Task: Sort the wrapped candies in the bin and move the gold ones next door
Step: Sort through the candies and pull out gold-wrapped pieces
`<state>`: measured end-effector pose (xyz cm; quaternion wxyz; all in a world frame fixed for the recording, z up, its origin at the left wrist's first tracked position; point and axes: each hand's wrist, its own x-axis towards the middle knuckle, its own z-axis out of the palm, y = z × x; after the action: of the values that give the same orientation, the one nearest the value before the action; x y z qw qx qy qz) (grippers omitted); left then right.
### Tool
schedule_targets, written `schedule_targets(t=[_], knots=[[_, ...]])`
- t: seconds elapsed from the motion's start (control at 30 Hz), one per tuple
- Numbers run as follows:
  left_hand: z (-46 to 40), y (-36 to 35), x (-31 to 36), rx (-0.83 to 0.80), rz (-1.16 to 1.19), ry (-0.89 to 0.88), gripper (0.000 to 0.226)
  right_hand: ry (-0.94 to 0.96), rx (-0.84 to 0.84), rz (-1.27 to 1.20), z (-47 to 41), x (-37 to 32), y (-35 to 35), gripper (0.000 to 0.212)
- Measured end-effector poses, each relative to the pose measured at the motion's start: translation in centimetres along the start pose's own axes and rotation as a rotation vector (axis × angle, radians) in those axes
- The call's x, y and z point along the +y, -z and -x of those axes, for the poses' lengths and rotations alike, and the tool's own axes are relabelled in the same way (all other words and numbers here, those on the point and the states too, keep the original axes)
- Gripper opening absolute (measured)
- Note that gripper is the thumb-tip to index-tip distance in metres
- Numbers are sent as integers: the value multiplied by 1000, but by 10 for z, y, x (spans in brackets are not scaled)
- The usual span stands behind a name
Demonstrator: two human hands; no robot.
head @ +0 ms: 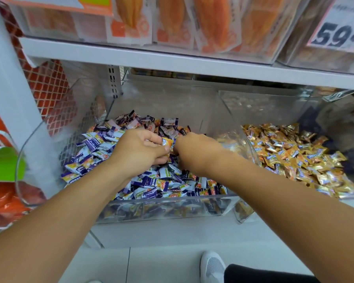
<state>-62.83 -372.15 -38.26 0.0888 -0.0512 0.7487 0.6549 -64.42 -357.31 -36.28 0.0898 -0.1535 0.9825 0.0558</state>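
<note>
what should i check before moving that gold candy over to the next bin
1. Gold candy held: ok, the left hand pinches it at the fingertips.
2. Right hand free: cannot tell, its fingers are curled down into the pile and hidden.
3. Gold bin open on top: ok, nothing covers the gold pile.
4. Path over the clear divider wall: not ok, the right forearm lies across it.
5. More gold ones left in the purple pile: cannot tell, the wrappers themselves mix purple and orange.
</note>
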Motion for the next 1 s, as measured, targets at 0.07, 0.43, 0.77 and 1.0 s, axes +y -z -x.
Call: schedule_targets(t=[0.07,0.43,0.77,1.0], knots=[[3,1,2,-4,59,11,22,-21,83,-59,14,5,11,23],[45,-57,44,29,279,-452,16,-237,-185,-2280,91,53,51,49],[35,-76,44,278,-300,-872,14,-254,22,-2482,119,105,58,57],[10,-68,9,-65,-854,-697,40,-482,203,-2384,109,166,21,96]])
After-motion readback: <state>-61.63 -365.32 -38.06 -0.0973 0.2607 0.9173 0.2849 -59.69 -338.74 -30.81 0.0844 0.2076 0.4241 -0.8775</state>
